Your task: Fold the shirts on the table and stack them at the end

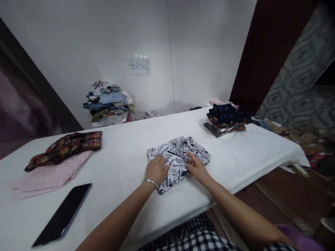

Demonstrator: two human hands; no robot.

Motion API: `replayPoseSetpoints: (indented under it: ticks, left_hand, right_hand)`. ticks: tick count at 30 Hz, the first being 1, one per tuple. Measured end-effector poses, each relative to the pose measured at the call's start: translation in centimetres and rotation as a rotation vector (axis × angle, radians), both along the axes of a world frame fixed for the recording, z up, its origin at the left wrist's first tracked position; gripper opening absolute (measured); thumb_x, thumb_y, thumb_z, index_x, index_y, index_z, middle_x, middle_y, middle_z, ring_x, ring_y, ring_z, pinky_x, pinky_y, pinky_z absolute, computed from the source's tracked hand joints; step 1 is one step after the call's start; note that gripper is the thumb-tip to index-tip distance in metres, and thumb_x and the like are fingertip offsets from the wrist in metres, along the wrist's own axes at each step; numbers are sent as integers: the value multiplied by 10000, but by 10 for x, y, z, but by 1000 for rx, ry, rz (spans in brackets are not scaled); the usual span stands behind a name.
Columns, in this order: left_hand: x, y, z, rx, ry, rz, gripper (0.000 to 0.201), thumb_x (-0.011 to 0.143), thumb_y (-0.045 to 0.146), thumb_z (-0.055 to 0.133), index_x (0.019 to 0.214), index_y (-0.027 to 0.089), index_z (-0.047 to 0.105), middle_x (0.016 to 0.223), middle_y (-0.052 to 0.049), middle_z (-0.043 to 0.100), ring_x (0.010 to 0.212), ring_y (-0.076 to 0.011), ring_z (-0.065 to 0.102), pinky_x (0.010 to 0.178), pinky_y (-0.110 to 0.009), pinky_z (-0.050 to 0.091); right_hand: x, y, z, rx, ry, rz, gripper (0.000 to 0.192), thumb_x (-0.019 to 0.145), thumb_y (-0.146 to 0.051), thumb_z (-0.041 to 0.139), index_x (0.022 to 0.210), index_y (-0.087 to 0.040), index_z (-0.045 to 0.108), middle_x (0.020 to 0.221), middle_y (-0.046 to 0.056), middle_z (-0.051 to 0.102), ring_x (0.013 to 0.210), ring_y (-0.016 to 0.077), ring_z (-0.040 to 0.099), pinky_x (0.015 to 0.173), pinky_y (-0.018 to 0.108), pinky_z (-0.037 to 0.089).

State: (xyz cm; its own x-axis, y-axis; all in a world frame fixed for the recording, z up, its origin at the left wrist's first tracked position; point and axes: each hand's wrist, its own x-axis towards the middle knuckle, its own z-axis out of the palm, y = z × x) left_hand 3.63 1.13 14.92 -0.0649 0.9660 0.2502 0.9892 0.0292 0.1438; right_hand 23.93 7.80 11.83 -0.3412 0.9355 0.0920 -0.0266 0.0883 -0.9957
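Observation:
A black-and-white newspaper-print shirt (174, 164) lies partly folded on the white-covered table (125, 167) in front of me. My left hand (156, 170) rests on its left side with the fingers lying on the cloth and the thumb apart. A bracelet circles that wrist. On the shirt's right side is my right hand (196, 169), its index finger stretched out and its other fingers against the fabric. The right end of the shirt is bunched into loose folds, and its lower left corner points toward me.
Left on the table are a plaid shirt (69, 146), a pink garment (52, 177) and a dark phone or tablet (64, 214). A folded stack of clothes (227, 118) stands at the back right. Behind the table rises a clothes pile (108, 103), below a paper sign (140, 65).

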Motion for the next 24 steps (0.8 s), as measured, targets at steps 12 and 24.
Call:
replayPoseSetpoints:
  ticks: [12,24]
  left_hand:
    - [-39,65,45,-112,-154,14,506,862,462,472,1274,176,541,1419,-122,480,1334,-273,397,1110,-415,290]
    - [-36,154,23,-435,-507,-26,778,518,275,802,1241,125,558,1291,-211,576,1166,-356,566,969,-430,448]
  right_hand:
    - [50,-70,35,-831,212,96,452,720,-388,761,1055,-162,559,1149,158,643,960,244,675,593,288,585]
    - [-8,-48,34,-891,290,-34,380,660,-341,806,904,-195,553,751,-30,610,525,58,575,334,99,319]
